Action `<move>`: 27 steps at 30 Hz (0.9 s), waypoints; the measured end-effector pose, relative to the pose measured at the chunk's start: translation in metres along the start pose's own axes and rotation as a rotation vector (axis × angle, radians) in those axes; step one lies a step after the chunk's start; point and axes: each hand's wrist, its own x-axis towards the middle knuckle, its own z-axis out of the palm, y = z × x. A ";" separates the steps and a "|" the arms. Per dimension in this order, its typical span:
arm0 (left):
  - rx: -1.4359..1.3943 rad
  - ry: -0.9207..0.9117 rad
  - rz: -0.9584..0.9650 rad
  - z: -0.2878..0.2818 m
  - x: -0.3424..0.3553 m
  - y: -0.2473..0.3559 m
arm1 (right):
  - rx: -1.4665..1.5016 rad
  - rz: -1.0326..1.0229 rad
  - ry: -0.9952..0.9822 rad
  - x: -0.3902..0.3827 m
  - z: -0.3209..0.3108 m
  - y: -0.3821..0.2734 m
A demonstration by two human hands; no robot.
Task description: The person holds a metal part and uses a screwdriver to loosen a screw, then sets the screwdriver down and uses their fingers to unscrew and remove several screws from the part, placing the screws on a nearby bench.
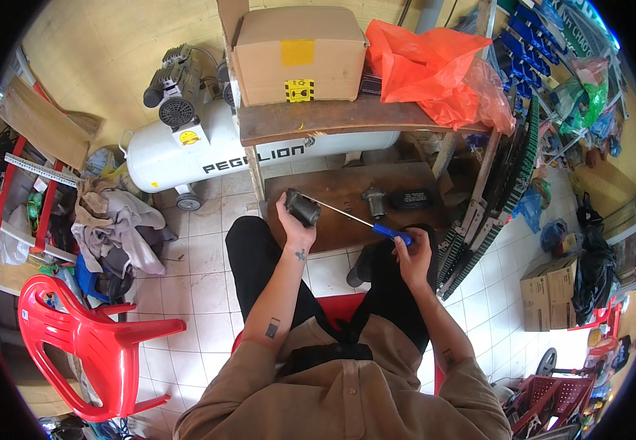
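Here, dark cylinder (pixel 304 208), slim metal-shafted screwdriver (pixel 382 229)

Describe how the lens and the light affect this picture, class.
Head view: black surrounds the round image; the wooden shelf has a bowed front edge; floor tiles at lower right wash out toward white; the blue-handled screwdriver looks fairly crisp.
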 end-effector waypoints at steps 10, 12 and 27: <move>0.029 -0.075 -0.009 0.001 -0.003 -0.003 | 0.157 0.026 0.078 0.003 0.006 -0.001; 0.031 -0.074 -0.012 0.001 -0.004 -0.003 | 0.099 0.105 0.041 0.003 -0.001 0.000; -0.025 -0.003 -0.017 -0.010 0.009 0.000 | 0.072 -0.148 -0.272 0.004 0.000 0.016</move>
